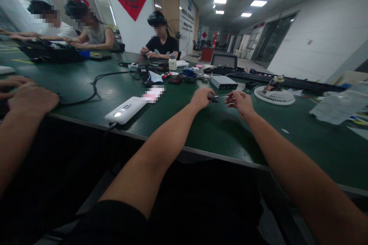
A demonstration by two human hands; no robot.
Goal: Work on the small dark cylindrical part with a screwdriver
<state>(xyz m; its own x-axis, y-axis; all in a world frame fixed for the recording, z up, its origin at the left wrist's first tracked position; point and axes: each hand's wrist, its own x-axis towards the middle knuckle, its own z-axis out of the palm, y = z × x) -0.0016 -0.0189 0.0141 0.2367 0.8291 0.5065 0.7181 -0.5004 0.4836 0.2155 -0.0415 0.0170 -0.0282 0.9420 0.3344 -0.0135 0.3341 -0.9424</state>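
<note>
My left hand [201, 98] pinches a small dark part [213, 99], and a thin metal pin [223, 97] runs from it toward my right hand [240, 104]. The right hand's fingers [230, 100] are curled narrow beside the pin; I can't tell whether they touch it. Both hands are above the green workbench [218, 130]. Beyond them lie a white power bank [125, 110], a grey box [223, 82] and a round white fan grille [274, 95]. A co-worker [162, 38] sits across the bench.
</note>
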